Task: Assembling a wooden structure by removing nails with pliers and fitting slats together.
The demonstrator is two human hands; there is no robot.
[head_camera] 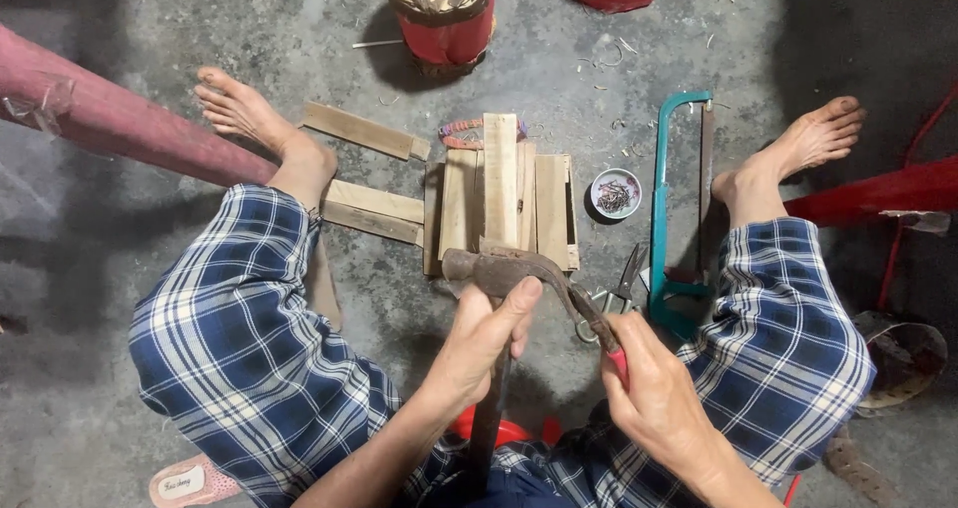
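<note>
The left hand (pixel 484 340) is closed around the neck of a rusty hammer (pixel 499 268), thumb pressed just under its head, the handle running down between the knees. The right hand (pixel 654 393) grips red-handled pliers (pixel 589 313) whose nose meets the claw end of the hammer head, just ahead of the left thumb. If the pliers lose their bite on the worn metal, they could likely jerk toward the left thumb, which sits very near; the rust would make such a slip easier. Beyond both hands, on the concrete floor (pixel 559 79), lie nailed wooden slats (pixel 499 204) and loose boards (pixel 364 129). Past the right hand sit a small dish of nails (pixel 616 194), scissors (pixel 629 273) and a teal hacksaw (pixel 664 209), close to the bare right foot (pixel 798 149).
</note>
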